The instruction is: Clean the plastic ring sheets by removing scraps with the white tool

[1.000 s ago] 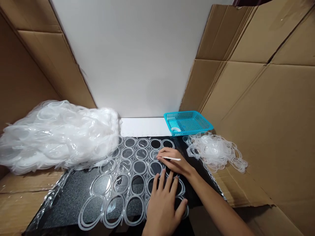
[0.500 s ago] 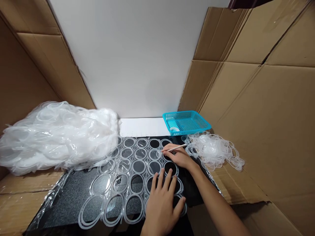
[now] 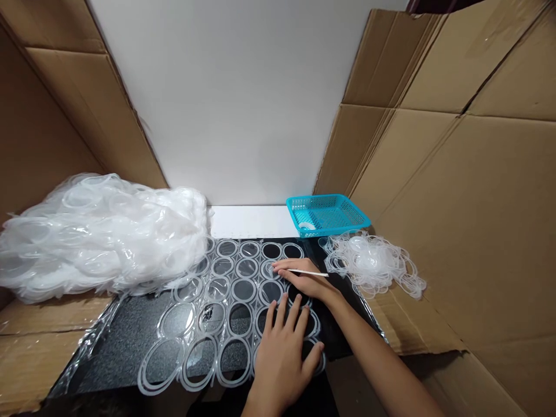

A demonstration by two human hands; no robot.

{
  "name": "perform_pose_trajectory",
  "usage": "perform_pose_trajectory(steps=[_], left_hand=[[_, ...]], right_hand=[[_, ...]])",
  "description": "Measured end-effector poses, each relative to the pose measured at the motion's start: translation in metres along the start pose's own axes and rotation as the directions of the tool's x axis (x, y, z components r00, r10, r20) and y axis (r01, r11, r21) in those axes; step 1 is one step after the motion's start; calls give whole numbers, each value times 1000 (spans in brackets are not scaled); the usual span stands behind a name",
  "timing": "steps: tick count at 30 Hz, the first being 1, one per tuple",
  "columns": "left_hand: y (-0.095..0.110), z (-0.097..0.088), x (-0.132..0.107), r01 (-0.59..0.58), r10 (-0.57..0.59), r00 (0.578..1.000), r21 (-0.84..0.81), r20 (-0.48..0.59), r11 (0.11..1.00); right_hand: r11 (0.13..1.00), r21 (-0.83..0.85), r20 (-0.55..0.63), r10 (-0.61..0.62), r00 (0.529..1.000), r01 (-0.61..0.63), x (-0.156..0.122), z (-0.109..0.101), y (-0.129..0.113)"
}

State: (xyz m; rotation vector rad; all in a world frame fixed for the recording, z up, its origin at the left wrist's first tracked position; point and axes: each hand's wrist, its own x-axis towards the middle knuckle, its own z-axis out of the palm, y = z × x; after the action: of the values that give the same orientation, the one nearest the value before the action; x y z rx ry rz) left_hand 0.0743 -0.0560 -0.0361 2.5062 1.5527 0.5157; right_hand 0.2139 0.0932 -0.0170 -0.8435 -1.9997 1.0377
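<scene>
A clear plastic sheet [image 3: 226, 321] printed or cut with rows of white-edged rings lies over the dark speckled tabletop [image 3: 117, 341]. My left hand [image 3: 282, 353] rests palm down on the sheet's near right part, fingers spread. Farther up, my right hand [image 3: 304, 281] grips a thin white stick [image 3: 310, 273] like a pen. The stick's tip is hidden by my fingers, which are at a ring in the second row from the back.
At left, a large heap of clear ringed plastic [image 3: 104, 237] overlaps the sheet's edge. A turquoise basket [image 3: 347, 223] at the back holds a small white round piece. Loose clear rings [image 3: 376, 263] lie piled at right. Cardboard walls [image 3: 478, 202] flank the table.
My right hand has shifted left and slightly toward me across the ring, and the stick now lies tilted the other way. My left hand stays in place on the sheet.
</scene>
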Motion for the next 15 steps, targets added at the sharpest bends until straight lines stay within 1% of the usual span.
perform_pose_trajectory(steps=[4,7,9,11,13,14,15], left_hand=[[2,0,3,1,-1,1000,-30,1,1000],[4,-10,1,2,-4,1000,-125,-20,992],[3,-24,-7,-25,7,998,-276,-64,961],[-2,-45,-21,-75,34,995,-478,-94,875],[-9,-68,-34,-57,71,998,-618,-2,784],[-13,-80,-38,-41,95,994,-650,48,758],[-16,-89,-39,-24,106,991,-656,85,755]], right_hand=[[1000,-23,1,18,1000,-18,-1,-6,7],[1000,5,-50,26,998,-26,0,-10,11],[998,54,-100,32,995,-26,1,-11,12],[995,94,-147,50,988,-36,1,-13,15],[992,115,-183,78,980,-57,2,-14,17],[990,125,-199,94,975,-70,2,-14,19],[988,133,-213,110,971,-83,2,-14,21]])
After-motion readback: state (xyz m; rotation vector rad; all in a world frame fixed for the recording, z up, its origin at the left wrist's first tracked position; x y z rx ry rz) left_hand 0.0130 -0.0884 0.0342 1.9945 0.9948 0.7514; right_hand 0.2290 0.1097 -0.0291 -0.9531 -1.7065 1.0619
